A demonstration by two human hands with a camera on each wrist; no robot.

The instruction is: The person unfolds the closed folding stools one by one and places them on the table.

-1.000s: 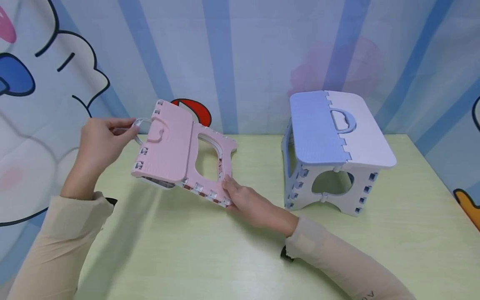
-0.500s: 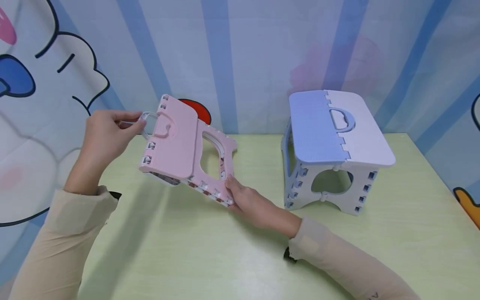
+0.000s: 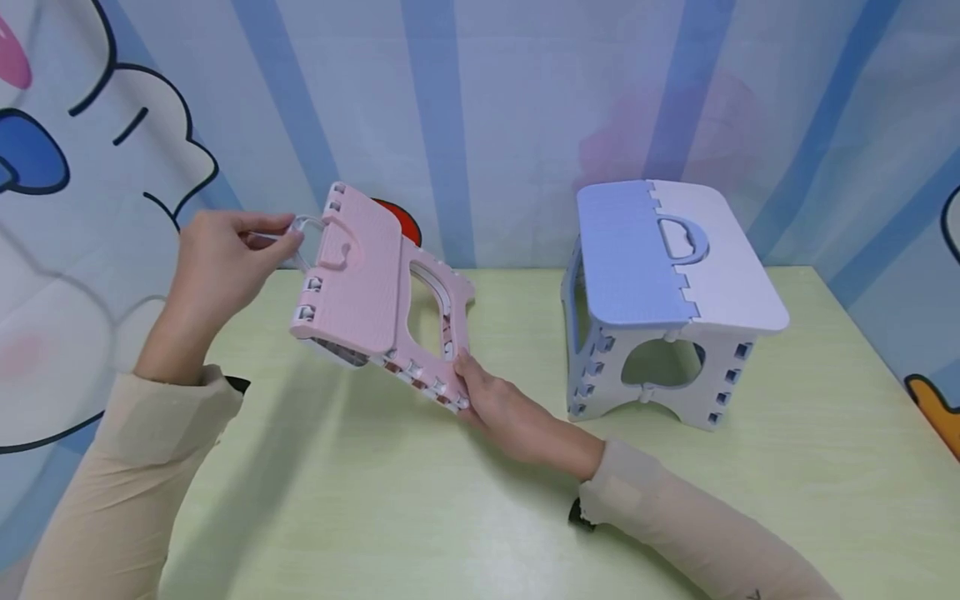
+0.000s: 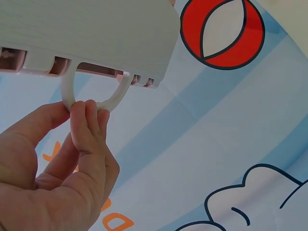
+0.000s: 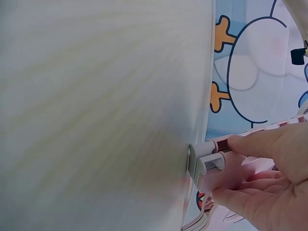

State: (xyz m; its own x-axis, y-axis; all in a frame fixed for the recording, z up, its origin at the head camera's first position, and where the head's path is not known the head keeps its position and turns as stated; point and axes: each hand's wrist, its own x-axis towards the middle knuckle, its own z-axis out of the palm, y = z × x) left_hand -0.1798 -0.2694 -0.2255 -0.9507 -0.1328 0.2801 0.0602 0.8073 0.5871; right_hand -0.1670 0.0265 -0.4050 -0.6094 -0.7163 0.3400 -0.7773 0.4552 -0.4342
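Note:
A pink and white folding step stool (image 3: 360, 275) is tilted at the left of the head view, its seat half and leg panel lying nearly flat to each other. My left hand (image 3: 236, 258) pinches its white loop handle (image 4: 69, 86) between thumb and fingertips at the seat's upper left edge. My right hand (image 3: 510, 412) grips the lower right corner of the leg panel, thumb on the hinged side edge (image 5: 221, 143) and fingers underneath. The stool's underside is mostly hidden in the head view.
To the right, a blue and white folding stool (image 3: 675, 258) stands unfolded on the pale green table (image 3: 480, 517). Behind the table hangs a striped cartoon backdrop (image 3: 517, 108).
My left hand has moved right and a little up with the handle, swinging the pink stool's seat end the same way. My right hand keeps its grip, shifting only slightly.

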